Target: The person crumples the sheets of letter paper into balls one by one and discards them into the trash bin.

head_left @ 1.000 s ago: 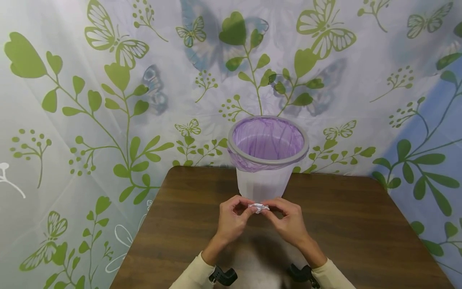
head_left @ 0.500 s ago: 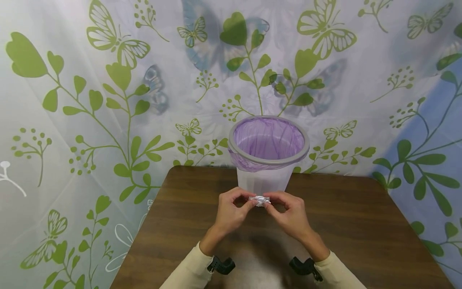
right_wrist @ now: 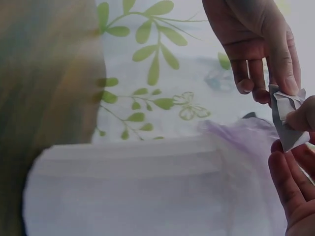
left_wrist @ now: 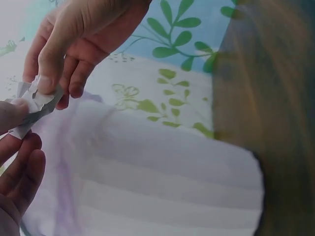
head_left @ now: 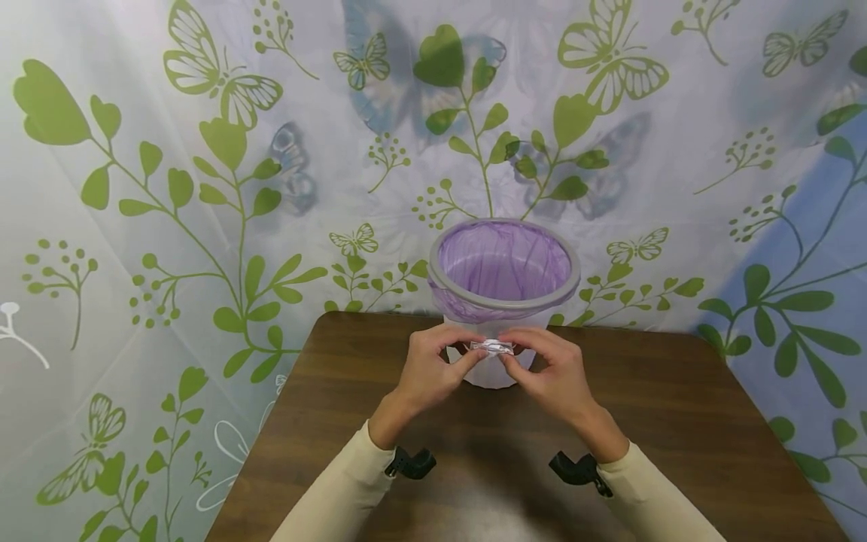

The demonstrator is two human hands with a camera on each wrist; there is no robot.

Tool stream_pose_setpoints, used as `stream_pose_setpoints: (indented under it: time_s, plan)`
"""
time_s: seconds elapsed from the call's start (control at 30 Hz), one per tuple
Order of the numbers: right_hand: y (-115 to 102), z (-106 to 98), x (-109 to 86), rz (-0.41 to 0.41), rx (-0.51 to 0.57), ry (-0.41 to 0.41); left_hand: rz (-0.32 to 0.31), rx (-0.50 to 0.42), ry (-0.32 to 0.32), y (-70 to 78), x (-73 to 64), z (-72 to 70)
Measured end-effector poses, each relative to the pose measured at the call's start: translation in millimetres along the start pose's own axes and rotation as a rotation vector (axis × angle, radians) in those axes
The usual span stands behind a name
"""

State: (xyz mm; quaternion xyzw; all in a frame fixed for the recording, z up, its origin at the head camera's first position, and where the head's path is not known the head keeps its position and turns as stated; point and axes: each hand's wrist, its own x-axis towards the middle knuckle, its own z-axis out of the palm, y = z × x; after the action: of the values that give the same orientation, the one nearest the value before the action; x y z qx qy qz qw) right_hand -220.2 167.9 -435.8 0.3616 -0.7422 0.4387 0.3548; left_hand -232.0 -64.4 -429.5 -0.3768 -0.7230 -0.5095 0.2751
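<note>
Between both hands is a small piece of crumpled white paper [head_left: 492, 346], its folds and a greyish side showing in the right wrist view [right_wrist: 288, 118]. My left hand [head_left: 433, 365] pinches one end between thumb and fingers. The other end is pinched by my right hand [head_left: 552, 373] in the same way. Both hands are in front of a white trash bin [head_left: 491, 373] lined with a purple bag [head_left: 504, 260], and they hide part of its wall. In the left wrist view the paper [left_wrist: 37, 105] is partly covered by the thumbs.
The bin's grey rim [head_left: 504, 303] stands above and behind the hands. Under everything lies a dark brown wooden table [head_left: 643, 421]. A curtain [head_left: 379, 173] with green leaves and butterflies hangs behind the table. Black wrist mounts [head_left: 413, 463] sit on both forearms.
Both hands have moved forward, away from the body and toward the bin, with the paper between them. They now overlap the bin's wall more. The bin has stayed in place.
</note>
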Motion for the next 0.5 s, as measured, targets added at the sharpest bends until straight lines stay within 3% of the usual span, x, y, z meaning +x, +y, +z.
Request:
stream_pose_setpoints:
  time_s: [0.3, 0.5]
  plan:
    - [3.4, -16.0, 38.1, -0.088, -0.079, 0.010, 0.124, 0.082, -0.050, 8.2, 43.6, -11.8]
    - [7.1, -25.9, 60.3, -0.061, -0.178, -0.022, 0.153, 0.145, -0.060, 7.3, 68.4, -14.6]
